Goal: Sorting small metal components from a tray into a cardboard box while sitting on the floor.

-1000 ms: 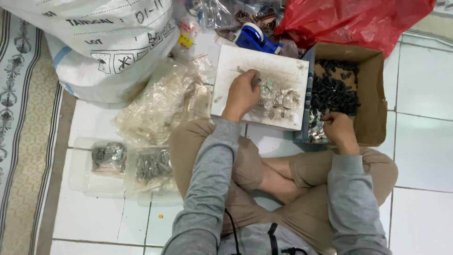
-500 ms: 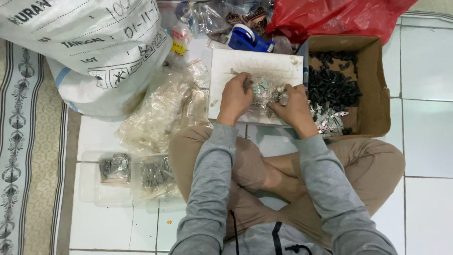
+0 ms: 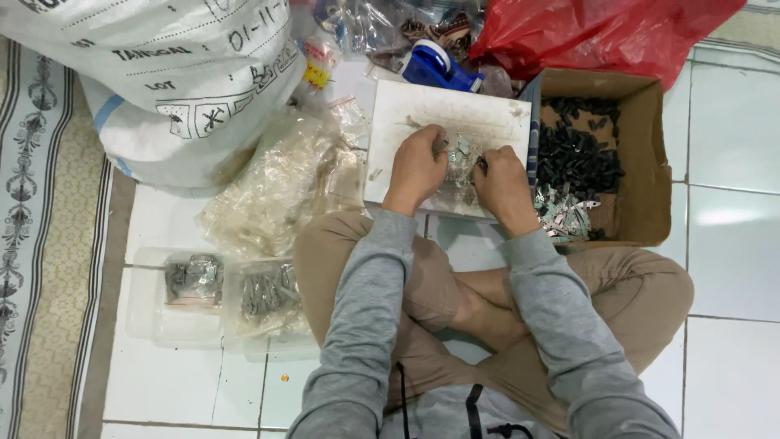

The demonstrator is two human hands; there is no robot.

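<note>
While a person sits cross-legged on a white tiled floor (image 3: 731, 146), both bare hands meet over a small heap of silvery metal pieces (image 3: 461, 162) on a white board (image 3: 455, 110) just above the centre of the frame. The left hand (image 3: 416, 167) lies knuckles up on the near left side of the heap, its fingers curled down into the pieces; the right hand (image 3: 504, 183) sits just beside it on the right, fingers likewise bent inward. Whether either hand is pinched on a piece cannot be told, since the fingertips are hidden among the metal. Grey sleeves (image 3: 366, 309) run from the lower edge of the frame up to both wrists, above tan trousers (image 3: 634, 293).

Right of the board, touching its edge, stands an open cardboard box (image 3: 642, 162) holding dark small parts (image 3: 577, 150) toward its far end and more silvery metal strips (image 3: 565, 215) at its near end. A red plastic bag (image 3: 601, 32) fills the upper right of the frame, and a blue tape dispenser (image 3: 435, 65) sits just above the board. A large white printed sack (image 3: 162, 73) takes up the upper left, with crumpled clear plastic bags (image 3: 276, 187) below it. At lower left, clear plastic trays (image 3: 146, 301) hold two small packets of metal parts (image 3: 195, 276). A patterned mat (image 3: 41, 244) runs down the left edge.
</note>
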